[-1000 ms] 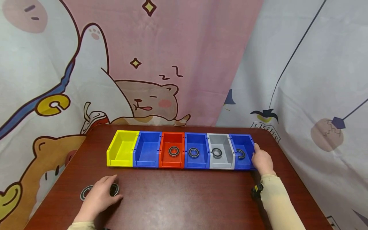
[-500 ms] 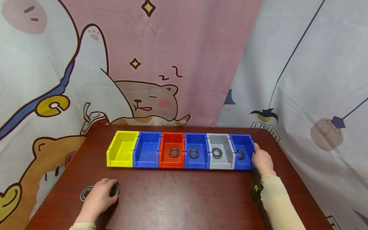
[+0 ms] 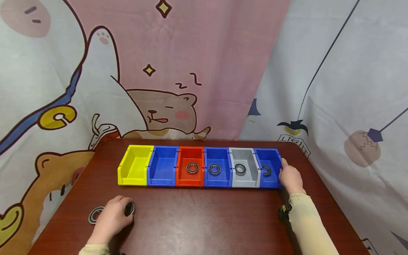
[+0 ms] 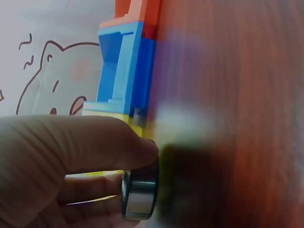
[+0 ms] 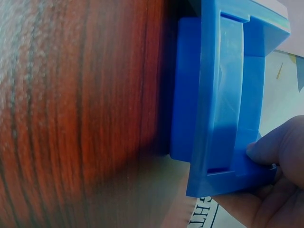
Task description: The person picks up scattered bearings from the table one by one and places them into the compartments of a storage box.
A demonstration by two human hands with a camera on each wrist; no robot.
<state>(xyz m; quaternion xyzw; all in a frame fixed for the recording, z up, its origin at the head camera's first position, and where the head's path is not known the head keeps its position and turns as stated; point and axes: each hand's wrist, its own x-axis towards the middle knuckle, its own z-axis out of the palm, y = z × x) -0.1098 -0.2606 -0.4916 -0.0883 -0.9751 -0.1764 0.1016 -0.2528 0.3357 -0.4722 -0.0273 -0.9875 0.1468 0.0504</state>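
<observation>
My left hand (image 3: 112, 216) pinches a ball bearing (image 4: 141, 192) between thumb and fingers, tilted up on edge at the table's left. Beside that hand a second bearing (image 3: 95, 215) lies flat, partly covered by it. At the right end of a row of bins, my right hand (image 3: 291, 178) grips the side wall of the end blue bin (image 5: 228, 95), thumb over the inside and fingers outside. A bearing (image 3: 266, 170) lies in this bin. Single bearings also lie in the grey bin (image 3: 245, 182), the middle blue bin (image 3: 218, 182) and the red bin (image 3: 190, 182).
To the left in the row stand a yellow bin (image 3: 137, 164) and another blue bin (image 3: 163, 164), with no bearing showing in either. All the bins sit side by side on a dark red wooden table (image 3: 197, 219). A printed curtain (image 3: 223, 71) hangs behind.
My left hand has closed on the bearing and raised it slightly off the table, tilting it. The right hand keeps its grip on the end blue bin.
</observation>
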